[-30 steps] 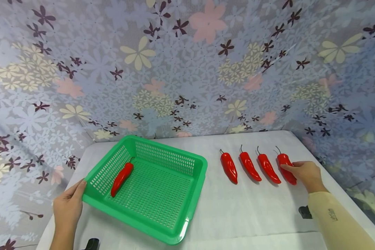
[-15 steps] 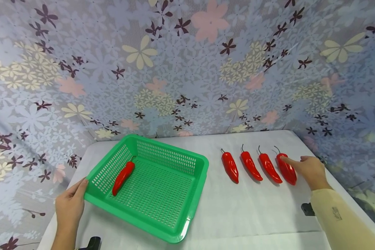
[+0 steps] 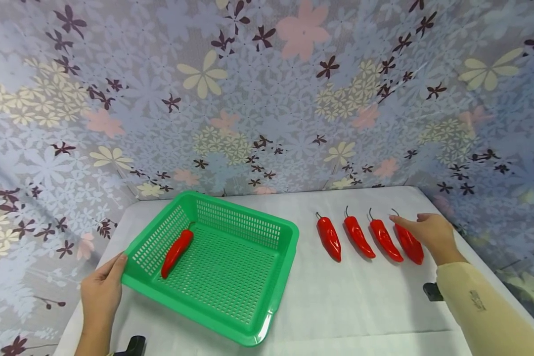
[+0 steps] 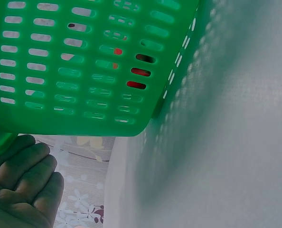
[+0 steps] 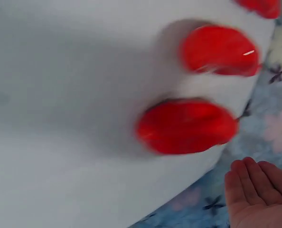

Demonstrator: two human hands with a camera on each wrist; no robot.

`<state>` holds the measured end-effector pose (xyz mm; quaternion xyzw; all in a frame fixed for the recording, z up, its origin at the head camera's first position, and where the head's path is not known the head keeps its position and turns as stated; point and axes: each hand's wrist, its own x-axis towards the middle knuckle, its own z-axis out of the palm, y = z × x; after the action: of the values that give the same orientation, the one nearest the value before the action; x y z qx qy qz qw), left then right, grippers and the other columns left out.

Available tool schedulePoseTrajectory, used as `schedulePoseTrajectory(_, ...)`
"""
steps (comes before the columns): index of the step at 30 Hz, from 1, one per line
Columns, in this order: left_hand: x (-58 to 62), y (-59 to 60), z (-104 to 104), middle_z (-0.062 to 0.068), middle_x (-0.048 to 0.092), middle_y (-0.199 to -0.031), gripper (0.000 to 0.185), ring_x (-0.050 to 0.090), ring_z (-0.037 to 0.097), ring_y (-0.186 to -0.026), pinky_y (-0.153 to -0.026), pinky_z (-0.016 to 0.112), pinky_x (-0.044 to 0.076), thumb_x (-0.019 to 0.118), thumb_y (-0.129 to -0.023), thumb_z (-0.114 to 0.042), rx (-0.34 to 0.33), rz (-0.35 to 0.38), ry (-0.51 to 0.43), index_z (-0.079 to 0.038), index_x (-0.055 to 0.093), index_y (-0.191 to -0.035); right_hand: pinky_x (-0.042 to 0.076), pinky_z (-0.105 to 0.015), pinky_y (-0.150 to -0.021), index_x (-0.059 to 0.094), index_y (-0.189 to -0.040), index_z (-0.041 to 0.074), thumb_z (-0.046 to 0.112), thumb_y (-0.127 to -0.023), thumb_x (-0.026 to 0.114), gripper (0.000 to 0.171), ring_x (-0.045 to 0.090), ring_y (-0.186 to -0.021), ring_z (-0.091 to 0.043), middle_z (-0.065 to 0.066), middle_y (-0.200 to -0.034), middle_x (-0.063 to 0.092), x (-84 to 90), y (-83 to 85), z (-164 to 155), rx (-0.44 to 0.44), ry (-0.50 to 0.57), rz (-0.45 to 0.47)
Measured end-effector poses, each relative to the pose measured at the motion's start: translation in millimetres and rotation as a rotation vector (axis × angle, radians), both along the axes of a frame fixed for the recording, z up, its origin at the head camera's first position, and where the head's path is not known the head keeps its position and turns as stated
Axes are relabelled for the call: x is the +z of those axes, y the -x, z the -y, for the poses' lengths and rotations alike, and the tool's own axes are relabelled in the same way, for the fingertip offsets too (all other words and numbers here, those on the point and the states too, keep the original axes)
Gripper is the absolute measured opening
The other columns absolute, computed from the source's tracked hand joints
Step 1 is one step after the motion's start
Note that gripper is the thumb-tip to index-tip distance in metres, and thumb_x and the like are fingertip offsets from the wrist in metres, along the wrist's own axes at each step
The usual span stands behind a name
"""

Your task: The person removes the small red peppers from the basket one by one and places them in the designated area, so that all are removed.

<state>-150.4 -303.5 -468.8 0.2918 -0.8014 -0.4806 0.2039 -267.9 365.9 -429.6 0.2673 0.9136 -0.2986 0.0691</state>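
Note:
A green plastic basket [image 3: 187, 313] stands on the left of the table, one red chili pepper [image 3: 177, 253] lying inside along its left wall. At the basket's left corner my left hand [image 3: 100, 291] grips the rim, thumb on top and fingers below. Several more red peppers lie in a row to the right, stems pointing away. My right hand [image 3: 433, 237] hovers over the stem end of the rightmost pepper [image 3: 410, 245], partly covering it. In the right wrist view the fingers [image 5: 257, 183] look fairly straight and apart from the pepper [image 5: 186, 126].
The nearest neighbour in the row is another red pepper [image 3: 384, 240], close to the left of the rightmost one. A white cloth [image 3: 347, 301] covers the table. Flower-patterned fabric [image 3: 267, 99] hangs behind and at both sides.
My right hand has slid from the middle of the rightmost pepper up toward its stem. That pepper stays in place. My left hand keeps its hold on the basket.

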Motion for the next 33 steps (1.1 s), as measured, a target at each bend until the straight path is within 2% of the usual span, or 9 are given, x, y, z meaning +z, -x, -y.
schedulePoseTrajectory(5,0.1,-0.6,0.5,0.021,0.062,-0.129,0.058,0.048,0.038,-0.134,-0.103,0.057,0.036,0.055,-0.1,-0.051,-0.005,0.009,0.007,-0.002,0.066,-0.13,0.04,-0.064,-0.1,0.034,-0.15,-0.01,0.073,-0.084,0.062,0.11,0.038,-0.133,-0.053,-0.037,-0.15,0.034,18.3,11.9,35.2,0.096,0.052,-0.06)
schedulePoseTrajectory(9,1.7,-0.8,-2.6,0.02,0.065,-0.126,0.056,0.054,0.033,-0.128,-0.092,0.041,0.042,0.057,-0.1,-0.051,0.001,0.004,0.018,-0.004,0.068,-0.128,0.04,-0.062,-0.101,0.035,-0.152,-0.005,0.074,-0.083,0.064,0.109,0.039,-0.134,-0.052,-0.033,-0.152,0.036,34.4,21.9,77.7,0.179,0.113,-0.07)
schedulePoseTrajectory(13,2.2,-1.0,-4.0,0.019,0.066,-0.126,0.056,0.056,0.032,-0.125,-0.08,0.03,0.038,0.057,-0.099,-0.051,0.006,-0.003,0.016,-0.004,0.069,-0.128,0.042,-0.06,-0.102,0.039,-0.152,0.0,0.072,-0.083,0.066,0.103,0.042,-0.134,-0.048,-0.027,-0.151,0.042,44.7,26.4,123.2,0.275,0.165,-0.105)
schedulePoseTrajectory(17,1.4,-2.2,-3.6,0.019,0.065,-0.127,0.055,0.055,0.032,-0.125,-0.08,0.03,0.037,0.058,-0.099,-0.05,0.006,-0.01,0.009,-0.004,0.069,-0.128,0.042,-0.056,-0.103,0.046,-0.15,0.003,0.067,-0.084,0.069,0.095,0.045,-0.135,-0.042,-0.021,-0.149,0.048,51.4,25.6,165.9,0.366,0.231,-0.168)
schedulePoseTrajectory(20,0.9,-2.1,-3.2,0.018,0.065,-0.126,0.055,0.056,0.031,-0.124,-0.08,0.03,0.037,0.057,-0.1,-0.05,0.003,-0.011,0.005,-0.004,0.069,-0.128,0.043,-0.054,-0.103,0.051,-0.146,0.004,0.063,-0.085,0.071,0.088,0.047,-0.134,-0.039,-0.018,-0.148,0.05,58.8,26.8,195.7,0.401,0.285,-0.197)
schedulePoseTrajectory(24,0.2,-2.2,-2.1,0.018,0.066,-0.126,0.056,0.055,0.031,-0.125,-0.081,0.032,0.038,0.057,-0.1,-0.051,0.0,-0.005,-0.003,-0.004,0.068,-0.129,0.042,-0.054,-0.104,0.057,-0.142,0.006,0.063,-0.084,0.072,0.082,0.047,-0.135,-0.037,-0.016,-0.148,0.05,68.2,29.1,232.0,0.421,0.36,-0.212)
schedulePoseTrajectory(28,-0.3,-1.7,-1.3,0.018,0.066,-0.125,0.056,0.055,0.032,-0.127,-0.084,0.032,0.038,0.058,-0.099,-0.051,0.001,-0.011,-0.003,-0.004,0.069,-0.127,0.043,-0.051,-0.104,0.061,-0.137,0.006,0.059,-0.084,0.075,0.076,0.055,-0.126,-0.033,-0.015,-0.137,0.059,71.9,28.1,264.0,0.416,0.497,-0.213)
schedulePoseTrajectory(30,-0.6,-1.0,-1.5,0.018,0.066,-0.124,0.055,0.056,0.032,-0.126,-0.083,0.031,0.039,0.059,-0.099,-0.05,0.004,-0.02,0.003,-0.003,0.069,-0.126,0.044,-0.049,-0.104,0.062,-0.136,0.006,0.058,-0.083,0.076,0.075,0.06,-0.121,-0.031,-0.014,-0.131,0.063,71.9,27.0,278.1,0.402,0.562,-0.196)
schedulePoseTrajectory(33,-1.1,-0.1,-1.7,0.018,0.066,-0.122,0.053,0.056,0.031,-0.126,-0.085,0.03,0.039,0.06,-0.099,-0.048,0.007,-0.033,0.014,-0.003,0.07,-0.125,0.044,-0.048,-0.104,0.064,-0.135,0.007,0.059,-0.082,0.078,0.075,0.062,-0.119,-0.029,-0.013,-0.13,0.063,72.1,25.2,296.2,0.379,0.608,-0.161)
